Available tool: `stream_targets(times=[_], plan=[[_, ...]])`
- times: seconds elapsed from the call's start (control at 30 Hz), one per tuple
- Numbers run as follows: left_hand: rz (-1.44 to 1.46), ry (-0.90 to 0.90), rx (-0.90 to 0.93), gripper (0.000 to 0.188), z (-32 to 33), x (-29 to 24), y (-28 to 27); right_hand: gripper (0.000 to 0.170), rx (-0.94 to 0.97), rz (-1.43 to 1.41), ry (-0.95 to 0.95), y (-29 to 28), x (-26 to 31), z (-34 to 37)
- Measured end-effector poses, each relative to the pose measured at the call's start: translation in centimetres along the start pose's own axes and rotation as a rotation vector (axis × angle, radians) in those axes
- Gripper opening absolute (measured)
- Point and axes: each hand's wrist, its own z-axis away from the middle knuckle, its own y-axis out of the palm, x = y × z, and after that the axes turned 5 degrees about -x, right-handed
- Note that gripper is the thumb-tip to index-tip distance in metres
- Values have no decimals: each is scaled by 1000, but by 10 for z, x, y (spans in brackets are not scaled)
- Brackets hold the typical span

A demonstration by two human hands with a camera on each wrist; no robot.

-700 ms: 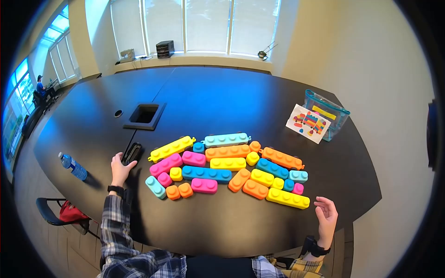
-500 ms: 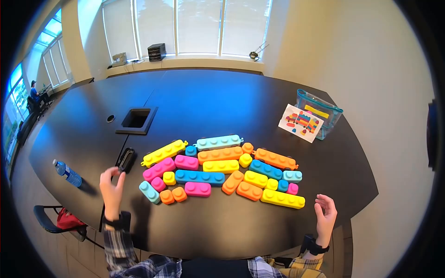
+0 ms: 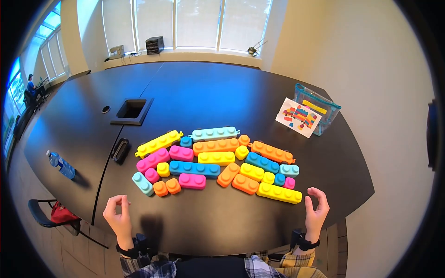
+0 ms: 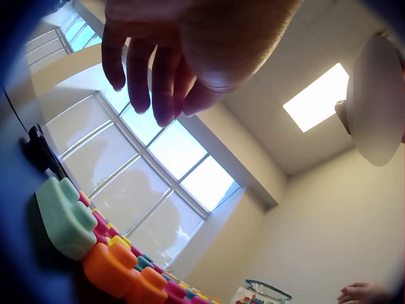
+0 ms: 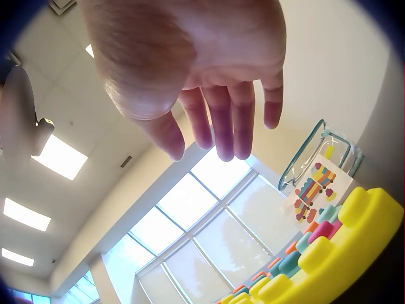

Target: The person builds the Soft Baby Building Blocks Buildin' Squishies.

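We see the blocks (image 3: 194, 168) lying close together in the middle of the table (image 3: 218, 231), toward the near side, knobs up. At their far edge are 3 long pieces: a yellow wheeled block (image 3: 159, 144) on the left, a light blue wheeled block (image 3: 214, 134) in the middle and an orange wheeled block (image 3: 271, 152) on the right. They have little links at their ends.

Our left hand (image 3: 119, 217) is at the near left. It holds nothing, and its fingers are loose and a bit bent. The pale green block (image 3: 143, 183) is the nearest to it, with 2 small orange blocks (image 3: 173, 186) just beside that. Our right hand (image 3: 317, 213) is at the near right, loose and holding nothing too. It is near the end of the long yellow block (image 3: 279, 192) but looks apart from it.

If we take a block, we think we should pinch it by its 2 long sides and lift straight up, so we don't bump its neighbors. Blocks at the near edge should be easiest, as we needn't reach over others. The wheeled ones might roll if pushed, so we should hold them with 1 hand while the other presses.

At the far right, a picture card (image 3: 298, 117) leans by a clear bag (image 3: 315, 104). It shows colored blocks on wheels, and we can peek at it without moving it. On the left are a black thing (image 3: 120, 151) and a water bottle (image 3: 61, 164); we should keep our left sleeve (image 3: 139, 265) away from the bottle.
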Motion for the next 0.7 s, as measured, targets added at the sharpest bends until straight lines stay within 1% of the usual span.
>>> stream_targets(times=[0.17, 0.23, 0.3, 0.33, 0.37, 0.43, 0.47, 0.53, 0.57, 0.63, 0.7], plan=[[23, 9, 17, 11, 2, 0, 6, 26, -10, -47, 53, 2, -2, 7], [16, 42, 76, 10, 0, 4, 4, 25, -12, -58, 65, 4, -2, 8], [40, 31, 56, 10, -3, 2, 3, 25, -2, -49, 78, 4, -2, 8], [67, 18, 40, 15, -4, -1, 4, 25, -1, -48, 78, 4, -2, 7], [67, 16, 42, 15, -8, -5, 6, 25, -3, -56, 77, 5, -2, 7], [167, 33, -203, 32, -26, -17, 15, 25, -3, -61, 77, 4, 0, 5], [165, 30, -203, 32, -40, -18, 16, 25, -2, -62, 74, 4, 1, 3], [110, 72, 32, 39, -76, -12, 11, 25, 6, -71, 70, 5, 2, 2], [106, 73, 27, 39, -93, -12, 16, 25, 26, -64, 63, 6, 0, 2], [-56, 139, 434, 38, -123, -6, 34, 25, 42, -61, 59, 8, 0, 3], [-191, 505, 541, 41, -143, 35, 73, 23, 69, -98, 92, 13, 3, 5]])
